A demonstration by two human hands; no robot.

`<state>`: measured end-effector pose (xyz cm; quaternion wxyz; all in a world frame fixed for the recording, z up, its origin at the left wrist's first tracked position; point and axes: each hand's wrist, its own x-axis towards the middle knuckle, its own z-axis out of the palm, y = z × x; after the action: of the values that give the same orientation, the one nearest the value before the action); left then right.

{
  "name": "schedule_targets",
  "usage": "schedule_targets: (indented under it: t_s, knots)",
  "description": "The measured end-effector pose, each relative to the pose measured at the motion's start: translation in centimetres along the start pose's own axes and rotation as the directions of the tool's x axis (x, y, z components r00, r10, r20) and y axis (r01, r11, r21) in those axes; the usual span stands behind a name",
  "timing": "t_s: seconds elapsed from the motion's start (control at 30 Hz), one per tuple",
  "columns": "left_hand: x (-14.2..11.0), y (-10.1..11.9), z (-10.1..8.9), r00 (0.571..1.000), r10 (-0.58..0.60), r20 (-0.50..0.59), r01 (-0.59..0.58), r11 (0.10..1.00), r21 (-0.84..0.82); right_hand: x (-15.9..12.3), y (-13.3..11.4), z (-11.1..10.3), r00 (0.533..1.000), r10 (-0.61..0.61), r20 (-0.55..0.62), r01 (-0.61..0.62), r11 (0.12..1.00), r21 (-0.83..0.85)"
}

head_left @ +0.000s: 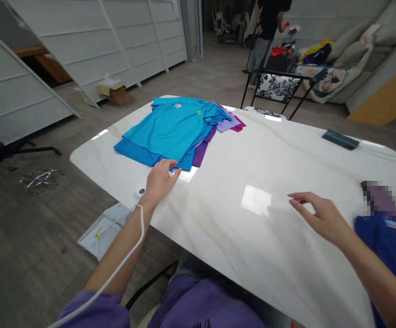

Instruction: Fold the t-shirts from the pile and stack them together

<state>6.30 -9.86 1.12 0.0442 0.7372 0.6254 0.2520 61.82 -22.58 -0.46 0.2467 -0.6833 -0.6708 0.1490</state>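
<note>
A turquoise T-shirt (174,127) lies spread on a stack of garments at the far left of the white table (225,200). Under it show a darker blue garment (136,154) and a purple garment (201,152). My left hand (160,182) is at the near hem of the stack, thumb apart from the fingers and nothing gripped; whether the fingertips touch the cloth I cannot tell. Above the table at the right hovers my right hand (321,216), empty, with a gap between thumb and fingers. Close to that forearm lies a dark blue garment (385,246), partly hidden by the arm.
A dark flat box (340,139) with a cable lies at the table's far right. A white cord (133,253) runs along my left arm. Beyond the table stand a black-framed chair (276,89) and a person (268,27). A cardboard box (118,93) sits on the floor.
</note>
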Motion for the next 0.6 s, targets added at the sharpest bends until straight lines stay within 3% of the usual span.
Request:
schedule_targets:
  t_s: [0.07, 0.23, 0.43, 0.6]
  knots:
    - [1.8, -1.5, 0.4, 1.0, -0.02, -0.004, 0.02, 0.999, 0.04, 6.3, -4.1, 3.0, 0.983, -0.082, 0.162, 0.074, 0.996, 0.053]
    - [5.6, -3.6, 3.3, 0.999, -0.05, 0.003, 0.05, 0.995, 0.088, 23.0, -12.4, 11.4, 0.951, -0.116, 0.288, 0.066, 0.982, 0.178]
    - [7.0, -4.9, 5.2, 0.999, -0.038, 0.002, 0.038, 0.993, 0.114, 40.8, -19.1, 19.3, 0.984, -0.108, 0.14, 0.085, 0.983, 0.161]
    - [7.3, -5.3, 5.0, 0.999, -0.015, -0.047, 0.023, 0.988, 0.155, 49.8, -21.9, 22.5, 0.998, -0.045, -0.051, 0.048, 0.997, 0.061]
